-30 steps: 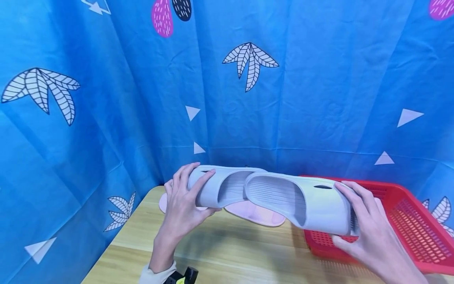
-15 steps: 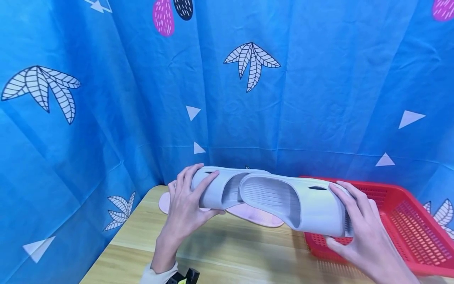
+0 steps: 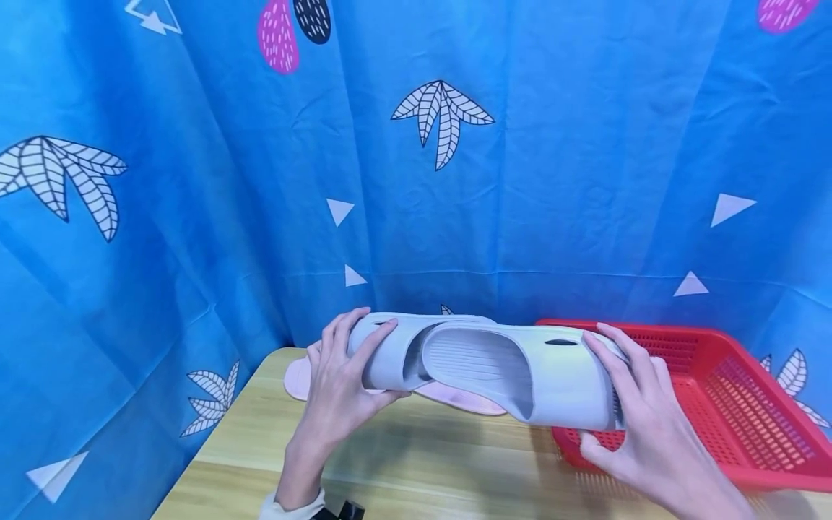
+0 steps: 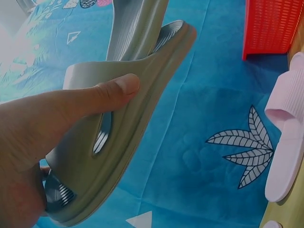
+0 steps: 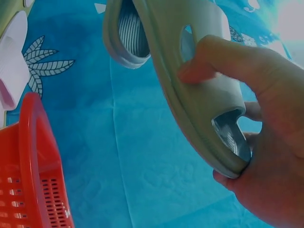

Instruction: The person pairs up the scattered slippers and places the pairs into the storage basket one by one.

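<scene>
Two light grey slide slippers are held up over the table, their heel ends overlapping. My left hand [image 3: 338,383] grips the left slipper [image 3: 388,361] by its strap and toe end; in the left wrist view the thumb lies across the strap [image 4: 90,128]. The right slipper [image 3: 565,383] is gripped at its toe end by my right hand [image 3: 646,412], fingers over the top and thumb below. Its heel opening overlaps the left slipper's in the head view. The right wrist view shows the right slipper [image 5: 194,95] with a finger across its strap.
Pink slippers [image 3: 464,399] lie on the wooden table [image 3: 442,455] behind the held pair, partly hidden. At the right stands a red plastic basket [image 3: 708,404], partly behind my right hand. A blue patterned curtain [image 3: 520,180] hangs at the back and left.
My right hand and its slipper have moved left, so the two grey slippers overlap more. The head view has shifted slightly.
</scene>
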Motion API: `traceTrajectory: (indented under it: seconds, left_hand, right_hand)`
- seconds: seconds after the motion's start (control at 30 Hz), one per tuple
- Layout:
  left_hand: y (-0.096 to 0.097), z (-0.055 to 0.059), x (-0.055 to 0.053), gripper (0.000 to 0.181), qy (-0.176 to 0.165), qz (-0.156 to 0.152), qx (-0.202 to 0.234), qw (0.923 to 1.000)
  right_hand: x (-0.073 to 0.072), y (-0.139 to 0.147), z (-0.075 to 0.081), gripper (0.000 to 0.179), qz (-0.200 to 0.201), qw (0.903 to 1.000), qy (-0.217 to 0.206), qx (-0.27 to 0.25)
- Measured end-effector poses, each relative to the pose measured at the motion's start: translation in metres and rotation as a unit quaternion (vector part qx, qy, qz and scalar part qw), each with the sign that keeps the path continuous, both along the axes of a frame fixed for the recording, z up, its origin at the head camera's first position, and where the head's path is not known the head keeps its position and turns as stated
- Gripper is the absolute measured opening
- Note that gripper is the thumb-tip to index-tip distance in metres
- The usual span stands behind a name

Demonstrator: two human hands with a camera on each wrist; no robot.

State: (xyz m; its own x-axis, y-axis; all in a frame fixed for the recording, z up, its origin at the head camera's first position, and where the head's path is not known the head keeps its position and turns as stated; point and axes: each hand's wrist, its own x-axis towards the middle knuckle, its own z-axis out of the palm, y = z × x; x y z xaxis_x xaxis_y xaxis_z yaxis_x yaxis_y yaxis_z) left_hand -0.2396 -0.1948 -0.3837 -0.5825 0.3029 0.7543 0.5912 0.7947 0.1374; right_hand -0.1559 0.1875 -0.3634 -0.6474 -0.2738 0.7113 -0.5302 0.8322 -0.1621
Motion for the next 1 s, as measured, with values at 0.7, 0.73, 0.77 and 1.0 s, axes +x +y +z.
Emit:
traceTrajectory:
  seconds: [0.7,0.73,0.77,1.0]
  left_hand:
    - [0.0048,0.0005,0.0063,0.100,-0.061,0.020,-0.029,0.9975]
    - [0.0051,0.0006,0.0067,0.101,-0.064,0.023,-0.032,0.9972]
    - [0.0054,0.0007,0.0070,0.101,-0.066,0.024,-0.035,0.9969]
    - [0.0077,0.0002,0.0081,0.104,-0.079,0.025,-0.046,0.9955]
  right_hand:
    - [-0.0001,-0.0051,-0.0017,0.124,-0.002,0.9997,-0.020,0.012]
    - [-0.0002,-0.0055,-0.0023,0.118,-0.001,0.9997,-0.020,0.014]
    - [-0.0004,-0.0059,-0.0030,0.111,0.002,0.9997,-0.020,0.015]
    - [-0.0028,-0.0088,-0.0059,0.097,0.044,0.9990,-0.008,-0.002]
